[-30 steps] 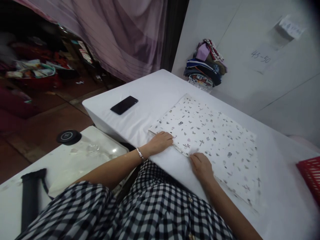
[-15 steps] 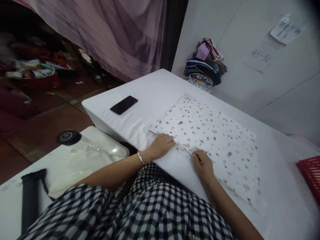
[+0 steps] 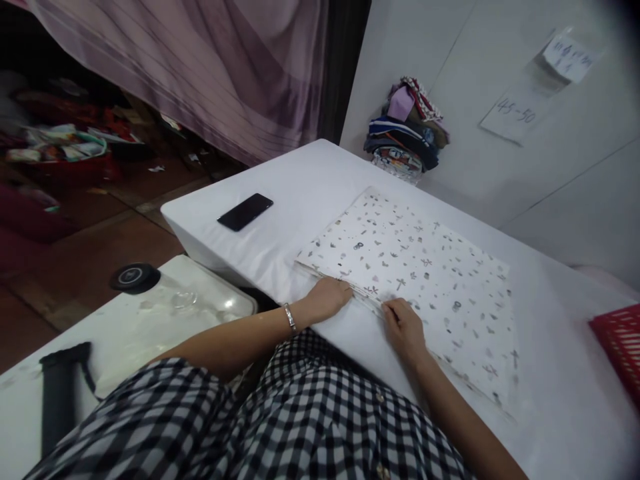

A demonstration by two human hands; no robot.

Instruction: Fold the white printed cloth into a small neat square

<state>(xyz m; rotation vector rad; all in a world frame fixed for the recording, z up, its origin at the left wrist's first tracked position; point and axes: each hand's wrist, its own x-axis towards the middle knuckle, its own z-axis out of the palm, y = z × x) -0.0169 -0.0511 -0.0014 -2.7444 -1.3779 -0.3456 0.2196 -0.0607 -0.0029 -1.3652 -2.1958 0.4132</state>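
A white cloth with small grey prints [image 3: 425, 280] lies folded flat on the white table [image 3: 310, 193]. My left hand [image 3: 327, 298] sits at the cloth's near edge with its fingers curled onto the layered border. A bracelet is on that wrist. My right hand [image 3: 403, 325] rests a little to the right on the same edge, fingers bent and pinching the border. Both hands touch the cloth; the edge between them looks slightly lifted.
A black phone [image 3: 245, 211] lies at the table's left end. A pile of folded clothes [image 3: 407, 137] stands against the wall at the back. A red basket [image 3: 620, 343] is at the right edge. A white appliance with a black cap [image 3: 135, 277] stands left of me.
Both hands have slid from lying flat on the cloth to its near edge, and their fingers have curled onto the border. The view has shifted slightly.
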